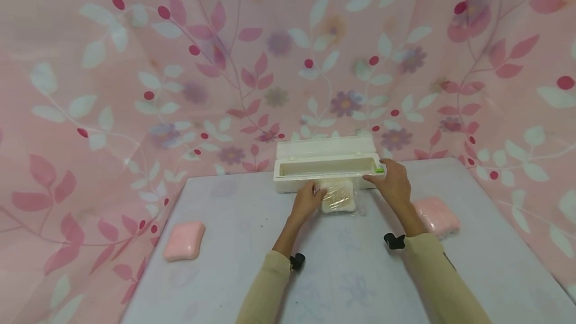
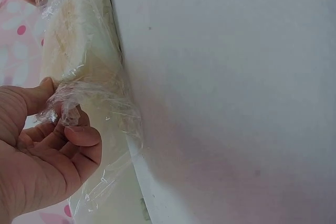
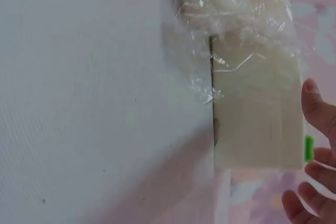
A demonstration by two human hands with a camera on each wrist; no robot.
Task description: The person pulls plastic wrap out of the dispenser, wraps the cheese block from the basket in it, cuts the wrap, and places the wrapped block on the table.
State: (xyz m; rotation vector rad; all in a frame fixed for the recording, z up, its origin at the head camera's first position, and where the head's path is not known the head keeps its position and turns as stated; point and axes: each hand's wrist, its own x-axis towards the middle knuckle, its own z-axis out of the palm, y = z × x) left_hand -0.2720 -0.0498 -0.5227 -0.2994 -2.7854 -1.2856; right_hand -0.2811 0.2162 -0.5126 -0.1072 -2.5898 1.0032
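Observation:
A long cream cling film dispenser box (image 1: 284, 185) stands at the table's back edge, its lid (image 1: 324, 147) raised and a green slider (image 1: 379, 170) at its right end. Against its front sits a white square block (image 1: 338, 198) with a tan face, covered in clear cling film (image 2: 100, 95). My left hand (image 1: 308, 201) pinches gathered film at the block's left side, thumb over bent fingers in the left wrist view. At the box's right end is my right hand (image 1: 396, 182). Its thumb and fingers are spread around the slider, holding nothing, in the right wrist view.
On the table's left lies a pink square block (image 1: 184, 241). Another pink block (image 1: 436, 216), shiny with film, lies to the right beside my right forearm. Floral pink sheeting (image 1: 288, 64) hangs behind the table (image 1: 342, 274) and on both sides.

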